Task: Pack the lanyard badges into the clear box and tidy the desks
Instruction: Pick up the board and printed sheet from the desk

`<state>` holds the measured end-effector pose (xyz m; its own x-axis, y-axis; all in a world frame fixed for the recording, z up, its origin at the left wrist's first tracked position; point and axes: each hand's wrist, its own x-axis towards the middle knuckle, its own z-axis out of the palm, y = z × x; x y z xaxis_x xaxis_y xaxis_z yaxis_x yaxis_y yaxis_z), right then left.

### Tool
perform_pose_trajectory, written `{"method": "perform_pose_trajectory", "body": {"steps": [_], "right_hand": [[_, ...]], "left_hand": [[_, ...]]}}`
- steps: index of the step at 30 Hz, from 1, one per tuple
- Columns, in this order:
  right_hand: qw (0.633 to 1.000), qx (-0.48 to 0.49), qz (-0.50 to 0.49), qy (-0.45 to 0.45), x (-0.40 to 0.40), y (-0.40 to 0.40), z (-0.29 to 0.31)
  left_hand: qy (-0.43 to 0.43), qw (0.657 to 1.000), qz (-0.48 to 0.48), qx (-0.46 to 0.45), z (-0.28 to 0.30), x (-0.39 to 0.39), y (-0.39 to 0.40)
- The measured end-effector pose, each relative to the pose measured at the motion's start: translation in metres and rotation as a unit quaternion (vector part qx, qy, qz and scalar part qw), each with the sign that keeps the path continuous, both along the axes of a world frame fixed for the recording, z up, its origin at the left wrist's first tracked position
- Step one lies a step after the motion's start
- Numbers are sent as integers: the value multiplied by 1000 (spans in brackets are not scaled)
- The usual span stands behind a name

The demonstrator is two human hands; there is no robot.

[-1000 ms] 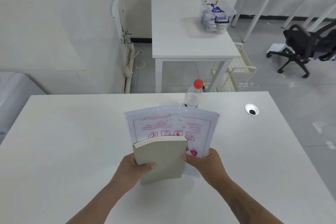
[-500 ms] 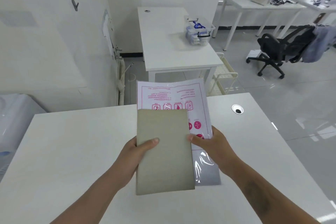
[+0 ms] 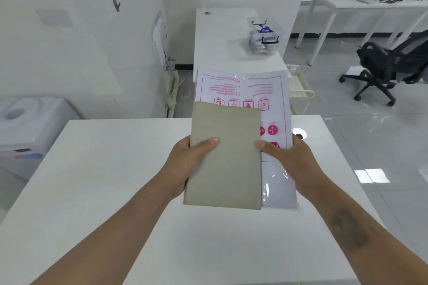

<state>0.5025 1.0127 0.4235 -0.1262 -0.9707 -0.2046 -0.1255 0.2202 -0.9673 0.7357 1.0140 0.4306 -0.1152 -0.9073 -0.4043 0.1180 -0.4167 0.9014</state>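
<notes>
While both hands hold a stack above the near white desk (image 3: pixel 92 192), the left hand (image 3: pixel 185 164) grips the plain grey-green rectangular notebook (image 3: pixel 224 159) with its thumb on the cover, and the right hand (image 3: pixel 291 162) grips the clear plastic bag printed with pink text and round symbols (image 3: pixel 245 90) beneath it; the print is too small to read. Farther off at 12 o'clock, a second white desk (image 3: pixel 220 48) carries the clear plastic box with black latches (image 3: pixel 265 36), holding blue-strapped lanyard badges (image 3: pixel 265 29). At 2 o'clock stands a black swivel chair (image 3: pixel 382 69).
</notes>
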Motion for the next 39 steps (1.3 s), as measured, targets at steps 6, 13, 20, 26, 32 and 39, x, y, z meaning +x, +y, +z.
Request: {"method": "perform_pose_trajectory", "body": {"steps": [6, 13, 20, 26, 32, 39], "right_hand": [[998, -4, 57, 10, -48, 10, 23], [996, -48, 68, -5, -68, 5, 68], [996, -74, 45, -4, -81, -1, 86], [997, -67, 34, 5, -122, -5, 89], [997, -47, 58, 13, -196, -17, 71], [995, -17, 93, 16, -309, -38, 64]], "left_hand": [[19, 999, 48, -3, 13, -50, 34], [27, 998, 49, -38, 65, -72, 30], [37, 998, 23, -49, 89, -82, 15], [32, 998, 25, -41, 88, -125, 7], [37, 998, 39, -24, 70, -199, 4], [42, 995, 88, -1, 62, -315, 1]]}}
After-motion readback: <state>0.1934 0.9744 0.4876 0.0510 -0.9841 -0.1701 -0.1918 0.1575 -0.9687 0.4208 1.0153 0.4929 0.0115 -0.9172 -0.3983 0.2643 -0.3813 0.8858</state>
